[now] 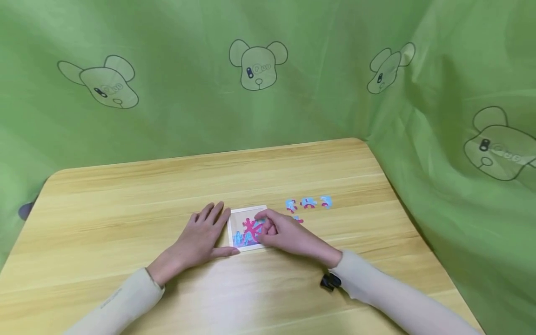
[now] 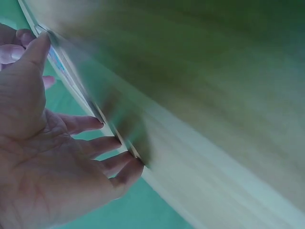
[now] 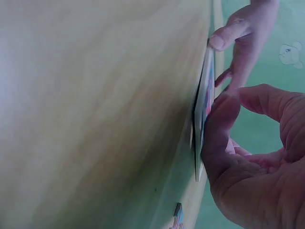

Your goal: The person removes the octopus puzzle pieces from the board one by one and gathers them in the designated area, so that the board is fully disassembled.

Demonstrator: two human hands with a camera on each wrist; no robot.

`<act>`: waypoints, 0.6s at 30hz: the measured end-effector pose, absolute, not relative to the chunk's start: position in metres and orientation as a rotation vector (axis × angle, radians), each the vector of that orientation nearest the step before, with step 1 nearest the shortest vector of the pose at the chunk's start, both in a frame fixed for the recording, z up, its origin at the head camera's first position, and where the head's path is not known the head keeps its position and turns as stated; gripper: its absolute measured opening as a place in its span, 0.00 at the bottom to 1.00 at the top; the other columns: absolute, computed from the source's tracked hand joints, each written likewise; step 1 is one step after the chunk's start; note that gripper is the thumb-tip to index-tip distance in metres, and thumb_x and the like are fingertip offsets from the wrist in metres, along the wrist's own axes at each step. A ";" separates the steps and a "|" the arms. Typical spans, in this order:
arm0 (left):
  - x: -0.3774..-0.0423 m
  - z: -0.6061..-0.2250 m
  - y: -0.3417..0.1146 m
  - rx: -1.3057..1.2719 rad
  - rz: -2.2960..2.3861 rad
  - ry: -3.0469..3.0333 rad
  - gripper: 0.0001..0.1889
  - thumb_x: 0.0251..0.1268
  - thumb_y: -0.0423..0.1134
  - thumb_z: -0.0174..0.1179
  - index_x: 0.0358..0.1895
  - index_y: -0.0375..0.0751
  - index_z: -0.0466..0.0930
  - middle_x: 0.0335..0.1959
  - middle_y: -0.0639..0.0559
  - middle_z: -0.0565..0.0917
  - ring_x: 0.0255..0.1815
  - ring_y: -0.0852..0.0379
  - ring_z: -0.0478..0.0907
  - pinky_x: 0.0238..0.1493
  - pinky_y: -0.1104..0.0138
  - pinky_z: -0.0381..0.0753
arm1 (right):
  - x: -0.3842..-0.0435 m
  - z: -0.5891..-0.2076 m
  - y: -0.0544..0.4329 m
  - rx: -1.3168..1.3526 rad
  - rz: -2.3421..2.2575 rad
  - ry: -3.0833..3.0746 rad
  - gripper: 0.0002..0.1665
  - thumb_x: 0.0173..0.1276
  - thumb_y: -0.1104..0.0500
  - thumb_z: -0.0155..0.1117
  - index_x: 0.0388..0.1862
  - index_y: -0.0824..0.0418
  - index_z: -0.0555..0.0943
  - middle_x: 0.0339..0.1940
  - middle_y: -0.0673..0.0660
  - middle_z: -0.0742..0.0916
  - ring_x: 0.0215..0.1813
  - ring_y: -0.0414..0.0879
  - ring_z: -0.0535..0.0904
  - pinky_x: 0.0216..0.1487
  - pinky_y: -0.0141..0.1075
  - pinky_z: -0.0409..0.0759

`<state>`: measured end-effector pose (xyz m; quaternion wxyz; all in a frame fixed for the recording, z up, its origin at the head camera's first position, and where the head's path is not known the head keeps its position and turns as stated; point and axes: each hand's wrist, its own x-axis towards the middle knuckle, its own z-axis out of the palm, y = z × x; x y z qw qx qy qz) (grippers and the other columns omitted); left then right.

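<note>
Head view: on the smooth, wood-grained desk (image 1: pixel 201 302), a square, pale-rimmed tray (image 1: pixel 240 218) holds pink and blue puzzle pieces (image 1: pixel 251 228); knobbed loose pieces (image 1: pixel 308 202) lie to its right. The left hand (image 1: pixel 200 238) spreads along the tray's left edge; the right hand (image 1: pixel 286 233) curls over its right side.

Left wrist view: thumb and fingers stand wide apart.

Right wrist view: index finger bent against the thin tray; whether it grips a piece, I cannot tell.
</note>
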<state>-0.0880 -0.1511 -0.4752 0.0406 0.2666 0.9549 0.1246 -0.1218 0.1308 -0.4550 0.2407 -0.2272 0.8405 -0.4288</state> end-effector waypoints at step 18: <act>-0.092 -0.470 -0.135 0.748 0.361 2.973 0.44 0.75 0.65 0.67 0.76 0.30 0.72 0.76 0.25 0.70 0.75 0.23 0.68 0.63 0.30 0.75 | -0.134 -0.462 0.113 -0.785 -0.880 2.457 0.33 0.72 0.55 0.78 0.72 0.56 0.76 0.28 0.48 0.80 0.27 0.40 0.73 0.31 0.36 0.72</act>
